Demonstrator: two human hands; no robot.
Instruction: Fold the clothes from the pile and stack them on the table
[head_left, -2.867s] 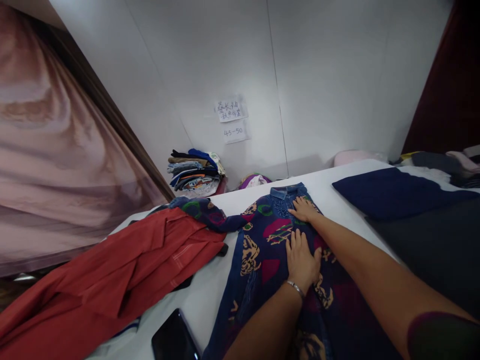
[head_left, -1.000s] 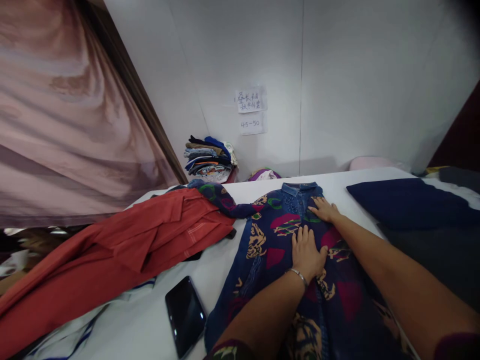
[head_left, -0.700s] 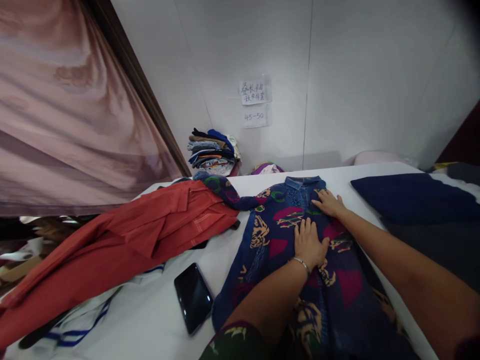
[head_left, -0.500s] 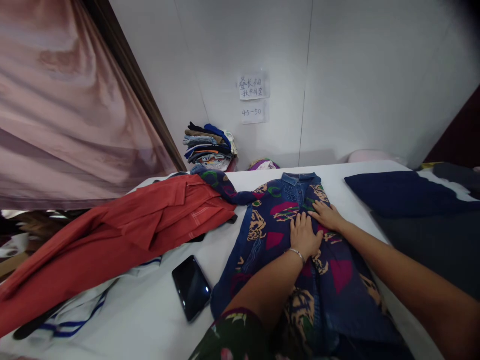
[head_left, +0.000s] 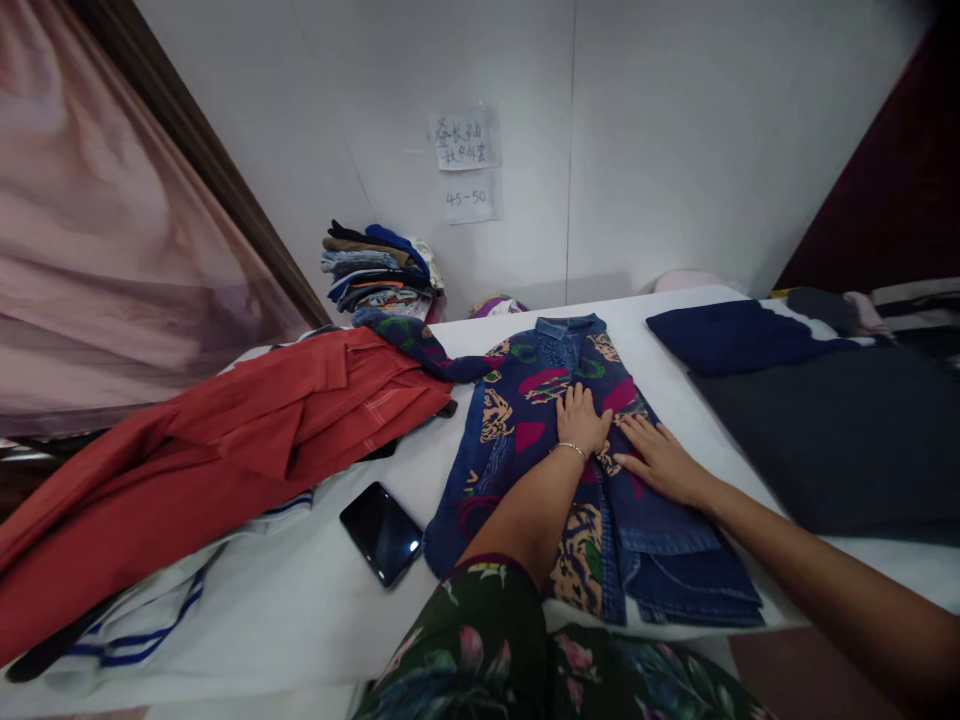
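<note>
A blue denim shirt (head_left: 536, 440) with magenta, green and tan patches lies front up on the white table, its collar toward the wall. One sleeve stretches out to the left over red clothing; the other sleeve is not visible. My left hand (head_left: 583, 420), with a bracelet at the wrist, rests flat on the shirt's front, fingers extended. Beside it on the right, my right hand (head_left: 660, 460) also lies flat on the shirt with its fingers spread. Neither hand grips the cloth.
Red garments (head_left: 247, 430) lie on the left, over white cloth with blue stripes. A black phone (head_left: 381, 535) sits left of the shirt. Folded clothes (head_left: 382, 270) are stacked near the wall. Dark garments (head_left: 825, 430) are on the right. Handwritten papers (head_left: 465, 165) hang on the wall.
My right hand has slid down the shirt toward me. My left hand stays on the shirt's front. The view has shifted, bringing the shirt's lower hem into sight.
</note>
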